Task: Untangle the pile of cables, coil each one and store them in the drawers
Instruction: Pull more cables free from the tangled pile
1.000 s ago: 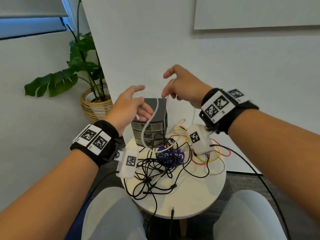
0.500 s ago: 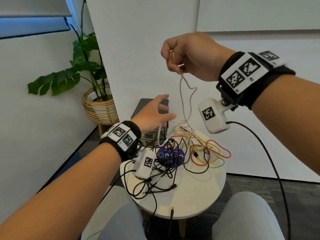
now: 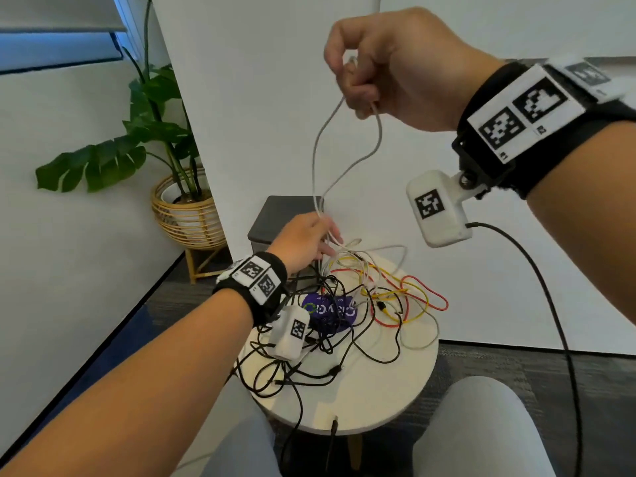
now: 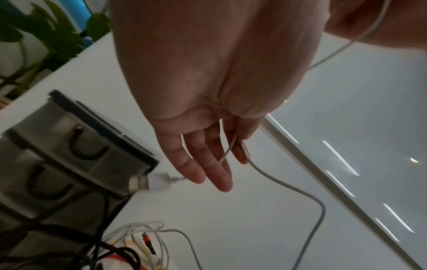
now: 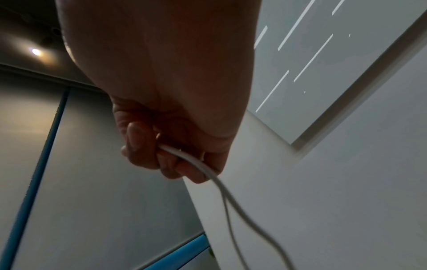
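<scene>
My right hand (image 3: 359, 86) is raised high and grips a thin white cable (image 3: 316, 156) in its curled fingers (image 5: 161, 155). The white cable (image 5: 208, 169) hangs in a loop down to my left hand (image 3: 315, 235), just above the dark drawer unit (image 3: 280, 215). In the left wrist view the left hand (image 4: 208, 159) has straight fingers, and the white cable (image 4: 289, 188) runs loosely between them. Its lower end leads into the tangle on the round white table (image 3: 378, 401). The drawers (image 4: 76, 151) look closed.
Black cables (image 3: 303, 359) lie tangled on the table's left half, red and yellow wires (image 3: 409, 297) on its right. A purple object (image 3: 327, 311) sits under them. A potted plant (image 3: 187, 215) stands left of the table. My knees are below the table's near edge.
My right hand lifted the white cable from above the drawer unit to well overhead. My left hand dropped lower and now has the hanging cable between its fingers.
</scene>
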A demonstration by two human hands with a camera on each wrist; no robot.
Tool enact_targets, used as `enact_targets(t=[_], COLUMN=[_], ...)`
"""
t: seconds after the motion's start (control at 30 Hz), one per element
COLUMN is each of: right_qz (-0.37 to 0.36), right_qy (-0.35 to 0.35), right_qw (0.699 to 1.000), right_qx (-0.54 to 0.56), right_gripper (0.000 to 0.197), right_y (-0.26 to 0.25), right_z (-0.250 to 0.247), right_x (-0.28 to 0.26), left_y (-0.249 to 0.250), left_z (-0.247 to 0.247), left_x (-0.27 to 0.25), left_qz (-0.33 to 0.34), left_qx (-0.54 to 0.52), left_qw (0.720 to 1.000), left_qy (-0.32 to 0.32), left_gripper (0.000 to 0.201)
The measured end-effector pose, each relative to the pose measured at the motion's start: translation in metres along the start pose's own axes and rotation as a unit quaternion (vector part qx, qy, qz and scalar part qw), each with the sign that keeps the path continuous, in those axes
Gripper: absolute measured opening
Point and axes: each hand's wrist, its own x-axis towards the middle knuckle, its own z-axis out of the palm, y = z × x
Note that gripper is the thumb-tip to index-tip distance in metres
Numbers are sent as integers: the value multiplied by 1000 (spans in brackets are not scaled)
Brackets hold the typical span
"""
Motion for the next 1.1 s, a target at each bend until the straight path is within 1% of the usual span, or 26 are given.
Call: enact_targets(t=[0.07,0.1,0.17,0.2,0.3,0.37,0.43,0.47,0.5,0.57,0.6,0.63,0.67,0.7,0.73,0.77,0.8,0.83,0.87,0.93,1.0,1.1], right_qz=[18,27,52,68,142,211,270,279,266,185,139,105,85,78,82,85,89,98,111,145,161,184], right_qy=[56,74,92,96,87,63,30,21,21,16,-4,-37,-71,-95,-104,-95,-79,-68,-56,-23,29,105], right_qw=[996,992,982,976,955,935,906,895,898,938,951,955,953,949,947,949,955,966,977,985,983,975], right_qx=[-64,-99,-158,-183,-244,-278,-324,-346,-349,-294,-274,-275,-282,-289,-294,-289,-272,-228,-174,-95,-78,-71], right_gripper=[32,34,39,41,44,43,44,47,54,72,82,92,97,94,82,60,33,13,14,26,29,30], right_y=[13,21,41,52,92,120,138,142,144,137,131,129,129,133,139,146,153,158,164,173,175,187], right_z=[-9,-14,-23,-28,-40,-46,-47,-44,-39,-19,-7,6,18,28,34,35,35,32,28,21,17,11], right_x=[0,0,-1,-2,-9,-17,-26,-30,-32,-37,-38,-37,-36,-34,-32,-30,-29,-29,-29,-31,-31,-22], left_y=[-2,-2,0,1,1,0,2,4,6,12,15,20,25,29,31,31,30,27,22,12,3,-2], left_z=[-13,-21,-34,-40,-54,-58,-59,-57,-54,-45,-40,-35,-30,-27,-24,-24,-25,-27,-29,-34,-36,-33], left_x=[0,0,-2,-3,-2,0,-1,-1,-1,-2,-2,-3,-4,-5,-6,-6,-6,-6,-5,-3,-1,2], left_qz=[14,25,43,51,75,92,108,114,116,117,119,124,131,138,144,148,149,143,133,112,101,87], left_qx=[3,17,24,12,-14,2,33,46,57,74,81,90,98,103,106,110,113,110,101,80,75,79], left_qw=[998,995,990,988,985,983,983,985,986,988,989,988,987,985,984,983,982,983,986,990,992,993], left_qy=[65,94,135,144,154,158,141,125,105,63,41,20,3,-9,-16,-18,-16,-14,-9,8,25,24], left_gripper=[39,39,38,36,30,29,31,32,32,34,34,34,33,33,34,36,35,30,26,24,23,22])
